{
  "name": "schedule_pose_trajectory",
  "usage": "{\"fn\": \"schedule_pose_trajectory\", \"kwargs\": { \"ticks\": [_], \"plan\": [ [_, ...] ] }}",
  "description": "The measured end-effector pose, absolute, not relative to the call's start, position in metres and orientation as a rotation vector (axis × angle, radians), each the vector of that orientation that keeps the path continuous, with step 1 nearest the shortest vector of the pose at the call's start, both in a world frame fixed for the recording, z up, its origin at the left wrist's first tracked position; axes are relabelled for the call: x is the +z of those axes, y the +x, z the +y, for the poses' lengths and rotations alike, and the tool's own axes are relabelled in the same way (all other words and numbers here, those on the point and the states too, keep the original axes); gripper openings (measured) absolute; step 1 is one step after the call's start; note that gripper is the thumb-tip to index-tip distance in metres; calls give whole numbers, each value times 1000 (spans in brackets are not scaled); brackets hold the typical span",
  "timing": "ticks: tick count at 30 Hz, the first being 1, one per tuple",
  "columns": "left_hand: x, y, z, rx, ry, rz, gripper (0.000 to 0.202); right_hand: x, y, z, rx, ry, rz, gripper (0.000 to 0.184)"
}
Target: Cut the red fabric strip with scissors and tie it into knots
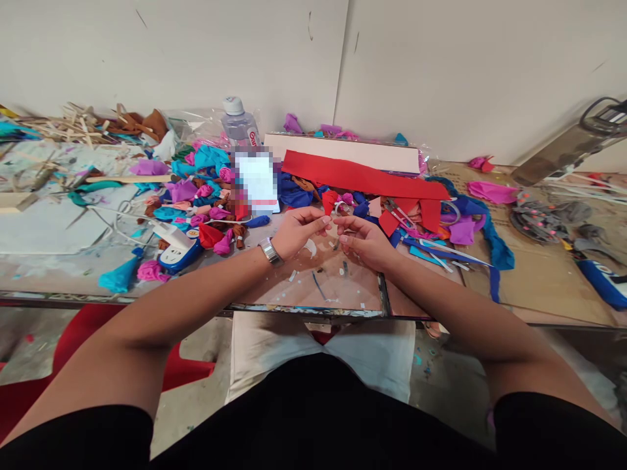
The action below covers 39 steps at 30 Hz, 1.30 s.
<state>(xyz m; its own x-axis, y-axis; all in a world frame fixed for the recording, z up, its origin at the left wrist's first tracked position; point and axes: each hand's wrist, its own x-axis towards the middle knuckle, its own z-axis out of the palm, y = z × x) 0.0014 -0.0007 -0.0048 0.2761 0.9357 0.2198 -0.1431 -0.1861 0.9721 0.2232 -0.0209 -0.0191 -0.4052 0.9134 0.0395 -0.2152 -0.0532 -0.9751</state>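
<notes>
Head view: caught left hand (304,234) and right hand (362,241) nearly meeting at the fingertips above the bench (274,290).

Showed both with fingers curled and thumbs drawn toward forefingers; could not tell whether pinching anything. Included a small red cloth piece (329,200) just beyond the left fingertips, perhaps touching, and a long red strip (362,175) farther beyond both hands. Judged the small piece light, soft and limp, likelier to crease than to slip; seemed best taken by a folded edge, between thumb and forefinger. Noted a power strip (180,259) left of the left hand, a teal strip (496,245) well right of the right.
</notes>
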Motion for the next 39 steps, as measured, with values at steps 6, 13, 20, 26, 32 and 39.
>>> {"fn": "schedule_pose_trajectory", "kwargs": {
  "ticks": [6,13,20,26,32,39],
  "plan": [
    [-7,1,1,1217,1368,829,42,-23,226,-20,1622,-841,-1331,53],
    [-6,2,1,1224,1397,826,42,-22,224,-21,1625,-850,-1333,51],
    [-1,1,-2,1210,1484,863,48,-18,223,-22,1614,-859,-1329,52],
    [0,1,-6,1236,1694,822,45,-15,220,-22,1617,-867,-1298,54],
    [-5,-2,-4,1245,1913,780,40,-10,218,-24,1601,-899,-1309,53],
    [-4,-5,-7,1204,2024,776,38,-18,223,-20,1568,-894,-1356,57]
  ]
}}
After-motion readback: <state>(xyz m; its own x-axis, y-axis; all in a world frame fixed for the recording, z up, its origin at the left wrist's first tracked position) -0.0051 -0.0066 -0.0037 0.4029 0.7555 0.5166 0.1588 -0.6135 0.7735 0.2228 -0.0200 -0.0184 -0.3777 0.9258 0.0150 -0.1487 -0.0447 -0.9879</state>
